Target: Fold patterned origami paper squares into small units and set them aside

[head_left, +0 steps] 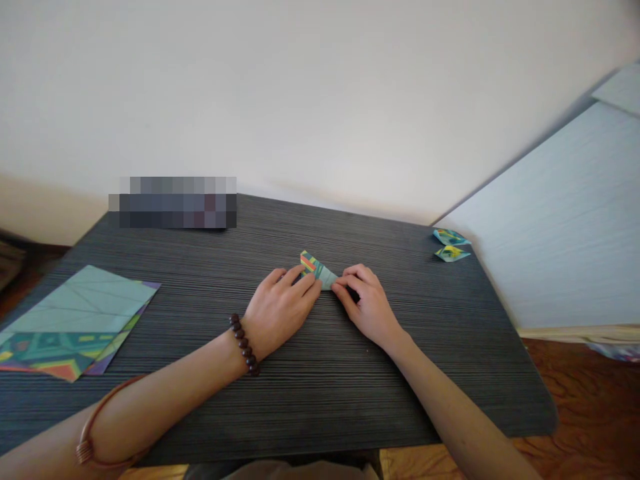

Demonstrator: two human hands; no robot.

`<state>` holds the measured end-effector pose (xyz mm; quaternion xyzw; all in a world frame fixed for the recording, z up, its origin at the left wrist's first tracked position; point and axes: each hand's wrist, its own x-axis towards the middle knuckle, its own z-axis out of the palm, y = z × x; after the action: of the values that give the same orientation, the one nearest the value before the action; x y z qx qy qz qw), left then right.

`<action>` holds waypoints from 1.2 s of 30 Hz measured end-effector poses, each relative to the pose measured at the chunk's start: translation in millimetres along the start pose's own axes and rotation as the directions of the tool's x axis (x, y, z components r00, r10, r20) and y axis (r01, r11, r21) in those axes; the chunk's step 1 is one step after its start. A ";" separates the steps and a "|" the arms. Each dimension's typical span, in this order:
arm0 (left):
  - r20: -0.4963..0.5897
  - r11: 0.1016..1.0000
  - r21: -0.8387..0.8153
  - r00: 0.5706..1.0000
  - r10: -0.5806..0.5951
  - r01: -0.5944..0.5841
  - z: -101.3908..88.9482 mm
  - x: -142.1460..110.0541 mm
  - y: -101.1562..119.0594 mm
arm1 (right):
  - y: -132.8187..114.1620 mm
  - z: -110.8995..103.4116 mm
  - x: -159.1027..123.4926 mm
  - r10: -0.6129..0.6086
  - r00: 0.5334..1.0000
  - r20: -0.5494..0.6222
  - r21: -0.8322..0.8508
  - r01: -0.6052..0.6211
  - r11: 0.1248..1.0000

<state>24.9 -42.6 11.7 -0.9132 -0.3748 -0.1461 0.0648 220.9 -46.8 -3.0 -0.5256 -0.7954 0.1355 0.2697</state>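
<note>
A small folded piece of patterned origami paper (324,275), pale green with orange and yellow, lies on the dark table in front of me. My left hand (283,303) holds it down from the left, fingers bent over its lower edge and partly covering it. At the paper's right tip, my right hand (367,303) pinches the corner between thumb and fingers. The underside of the paper and my left thumb are hidden.
Patterned paper sheets (75,307) lie overlapping on the left of the dark table (300,400). Two small folded paper pieces (451,253) sit near its right edge. A blurred-out object (175,203) stands at the back left, by the wall (320,100). A pale panel (560,220) rises at right.
</note>
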 end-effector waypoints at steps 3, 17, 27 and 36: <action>-0.016 1.000 -0.007 1.000 -0.004 0.004 -0.2 0.3 -1.5 | -3.1 1.9 1.3 0.078 0.997 -0.021 0.001 -0.078 0.997; -0.072 0.997 0.002 0.995 0.076 -0.076 -1.8 -4.2 -0.9 | -2.6 6.2 1.2 0.161 0.984 -0.080 -0.004 -0.162 0.987; -0.036 0.998 0.007 0.998 0.059 -0.059 -3.9 -3.2 1.8 | -2.9 3.4 3.1 0.157 0.987 -0.039 -0.009 -0.158 0.987; -0.037 0.998 0.020 0.997 0.062 -0.061 -4.4 -2.4 1.0 | -1.8 4.6 2.2 0.154 0.987 -0.040 -0.022 -0.155 0.988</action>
<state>23.0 -46.0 15.1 -0.9208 -0.3466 -0.1574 0.0849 216.3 -45.2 -5.2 -0.5913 -0.7488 0.1360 0.2668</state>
